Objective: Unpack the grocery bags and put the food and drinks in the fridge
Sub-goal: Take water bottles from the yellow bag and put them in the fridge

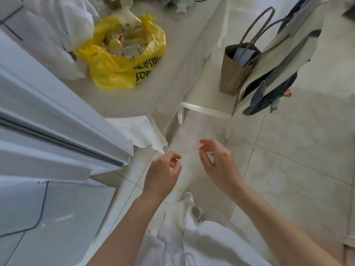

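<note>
A yellow plastic grocery bag (pixel 123 60) with black print stands open on the cloth-covered table (pixel 172 73); several packaged foods show inside it. White plastic bags (pixel 63 35) lie to its left. The white fridge (pixel 48 131) fills the left side, its door edge toward me. My left hand (pixel 163 173) hangs over the floor below the table's corner, fingers loosely curled, holding nothing. My right hand (pixel 219 164) is beside it, fingers spread and relaxed, also empty. Both hands are well short of the yellow bag.
A white chair (pixel 203 108) stands right of the table, carrying a brown tote (pixel 236 72) and hung with a grey garment and denim bag (pixel 272 93). Pale floor tiles (pixel 288 160) stretch to the right. My white trousers and shoe (pixel 188 208) are below.
</note>
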{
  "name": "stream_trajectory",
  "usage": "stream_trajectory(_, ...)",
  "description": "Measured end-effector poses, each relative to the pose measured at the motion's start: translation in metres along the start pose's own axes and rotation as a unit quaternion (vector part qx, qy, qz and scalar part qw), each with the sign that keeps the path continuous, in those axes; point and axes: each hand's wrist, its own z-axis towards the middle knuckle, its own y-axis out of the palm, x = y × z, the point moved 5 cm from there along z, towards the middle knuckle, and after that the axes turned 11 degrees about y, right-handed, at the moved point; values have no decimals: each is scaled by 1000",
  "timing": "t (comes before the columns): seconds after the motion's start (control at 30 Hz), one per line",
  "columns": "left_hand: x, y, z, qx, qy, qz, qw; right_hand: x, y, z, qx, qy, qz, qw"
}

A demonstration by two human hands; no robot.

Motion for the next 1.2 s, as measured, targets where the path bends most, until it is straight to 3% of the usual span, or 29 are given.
stream_trajectory(0.2, -10, -12, 57, 86, -103, -121, 984, -17, -4, 85, -40, -19, -13, 999)
stream_trajectory(0.33, -13, -9, 90, 115, -150, -158, 969, -23, -8, 146, -54, -37, -27, 997)
stream_trajectory(0.53, -2, -14, 175, 195, -208, -183, 941, -37, -19, 243, -143, -76, -61, 985)
stream_trajectory(0.83, 14, -37, 276, 234, -231, -139, 934, -87, -20, 375, -233, -150, -99, 956)
stream_trajectory(1.2, -48, -129, 359, 311, -273, -97, 905, -165, 52, 459, -276, -194, -115, 934)
